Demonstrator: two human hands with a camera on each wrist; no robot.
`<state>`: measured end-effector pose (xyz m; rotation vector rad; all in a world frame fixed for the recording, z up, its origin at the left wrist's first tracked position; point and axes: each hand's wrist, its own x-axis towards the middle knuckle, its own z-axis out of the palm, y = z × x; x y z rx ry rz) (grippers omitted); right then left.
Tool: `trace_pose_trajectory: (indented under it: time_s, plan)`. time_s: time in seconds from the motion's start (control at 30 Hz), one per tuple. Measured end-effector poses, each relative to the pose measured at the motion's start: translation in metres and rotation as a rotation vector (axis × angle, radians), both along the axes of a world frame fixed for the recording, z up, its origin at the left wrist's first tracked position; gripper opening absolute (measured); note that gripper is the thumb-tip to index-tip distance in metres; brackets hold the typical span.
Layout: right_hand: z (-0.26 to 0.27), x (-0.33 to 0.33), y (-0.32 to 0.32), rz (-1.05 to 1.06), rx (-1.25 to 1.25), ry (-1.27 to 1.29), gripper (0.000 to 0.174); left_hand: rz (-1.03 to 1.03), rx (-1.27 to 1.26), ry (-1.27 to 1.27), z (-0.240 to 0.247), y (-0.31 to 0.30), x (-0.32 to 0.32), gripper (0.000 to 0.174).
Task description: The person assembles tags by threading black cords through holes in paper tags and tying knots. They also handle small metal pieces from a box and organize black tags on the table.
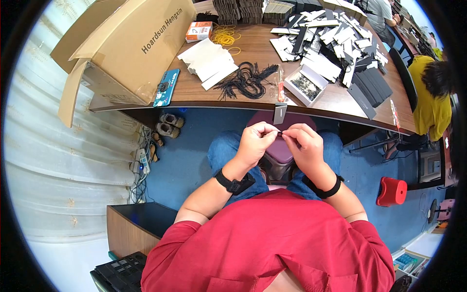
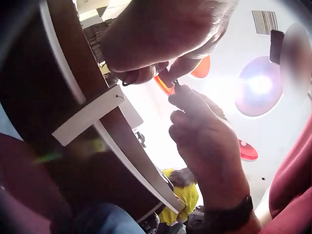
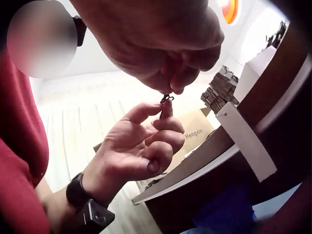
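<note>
In the head view my left hand (image 1: 254, 143) and right hand (image 1: 306, 145) meet over my lap, fingertips close together. Between them is a thin black cord (image 3: 166, 99), which shows small loops in the right wrist view. Thumb and forefinger of each hand pinch it; the fingers hide most of its length. Just beyond the fingertips, at the table's edge, is a narrow hang tag (image 1: 279, 113), dark on the side facing the head camera. Its pale side, with a small hole near one end, shows in the left wrist view.
On the table (image 1: 258, 41) lie black cords (image 1: 248, 80), white cards (image 1: 206, 61), an open box of small black pieces (image 1: 306, 85) and a heap of tags (image 1: 335, 39). A large carton (image 1: 131, 48) stands left. A person in yellow (image 1: 433, 97) sits right, beyond a red stool (image 1: 391, 191).
</note>
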<state>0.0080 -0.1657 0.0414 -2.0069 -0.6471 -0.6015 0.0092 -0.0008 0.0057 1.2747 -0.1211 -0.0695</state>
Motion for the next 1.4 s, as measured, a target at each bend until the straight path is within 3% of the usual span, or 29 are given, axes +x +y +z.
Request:
trace_pose_trajectory:
  time_s: [0.27, 0.43, 0.53, 0.57, 0.67, 0.83, 1.03, 1.23, 1.33, 1.4]
  plan:
    - [0.002, -0.005, -0.012, 0.028, 0.13, 0.279, 0.008, 0.037, 0.238, -0.041, 0.011, 0.003, -0.004, 0.01]
    - [-0.01, -0.003, -0.019, 0.137, 0.229, 0.473, 0.01, 0.052, 0.137, -0.051, 0.01, 0.002, -0.005, 0.01]
    - [0.0, 0.0, -0.018, 0.239, 0.612, 0.801, 0.02, 0.039, 0.134, -0.035, 0.01, 0.003, -0.004, 0.01]
    - [0.0, 0.003, -0.022, 0.308, 0.623, 0.831, 0.026, 0.033, 0.144, -0.028, 0.009, 0.004, -0.003, 0.01]
    - [-0.007, 0.009, -0.015, 0.399, 0.433, 0.638, 0.025, 0.02, 0.154, -0.034, 0.008, 0.002, -0.003, 0.011]
    - [0.007, 0.007, -0.007, 0.149, 0.114, 0.317, 0.008, -0.049, 0.01, 0.057, 0.016, 0.001, -0.004, 0.011]
    - [0.016, 0.003, -0.014, 0.15, -0.044, 0.171, 0.01, -0.121, -0.104, 0.174, 0.013, 0.005, -0.003, 0.01]
    - [0.016, 0.001, -0.019, 0.172, 0.005, 0.322, 0.009, -0.136, -0.095, 0.189, 0.01, 0.002, -0.004, 0.01]
    - [-0.01, 0.006, -0.027, 0.164, 0.388, 0.729, 0.006, -0.221, -0.027, 0.229, 0.011, 0.013, 0.001, 0.012]
    - [-0.015, 0.013, -0.037, 0.144, 0.542, 0.776, 0.003, -0.242, 0.054, 0.234, 0.009, 0.024, 0.004, 0.013]
